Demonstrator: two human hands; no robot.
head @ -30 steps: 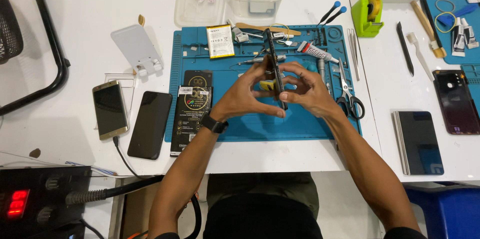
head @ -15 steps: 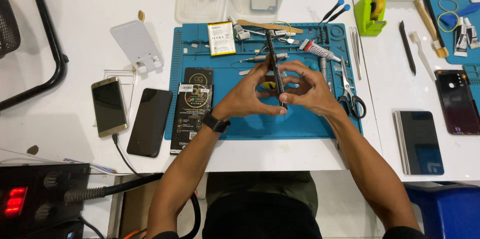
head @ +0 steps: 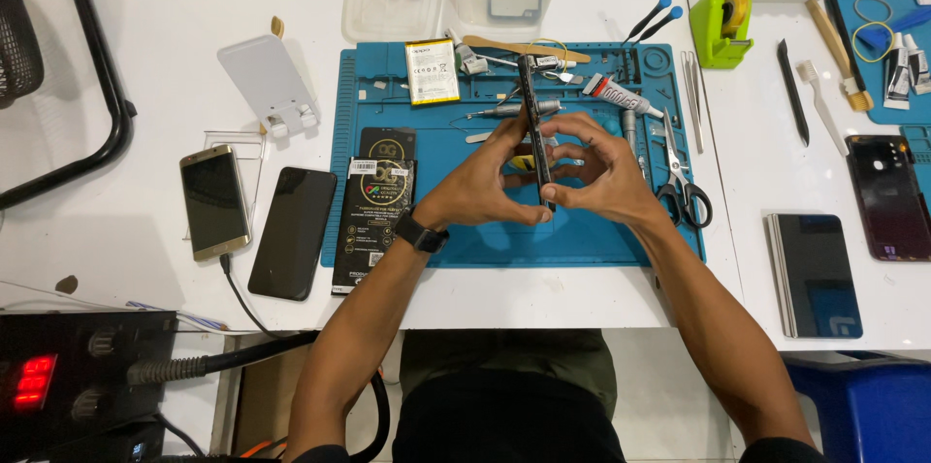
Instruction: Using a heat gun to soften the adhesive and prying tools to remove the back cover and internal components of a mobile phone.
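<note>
Flanking edge-on phone (head: 532,128), both hands (head: 543,177)

We hold the dark phone (head: 532,133) edge-on between left hand (head: 490,184) and right hand (head: 598,177), above the blue mat (head: 592,235); scissors (head: 679,182) lie right of it.

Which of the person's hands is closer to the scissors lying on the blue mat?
The right hand. It sits just left of the scissors, almost touching the handles. The left hand is farther, on the other side of the upright black phone both hands hold.
</note>
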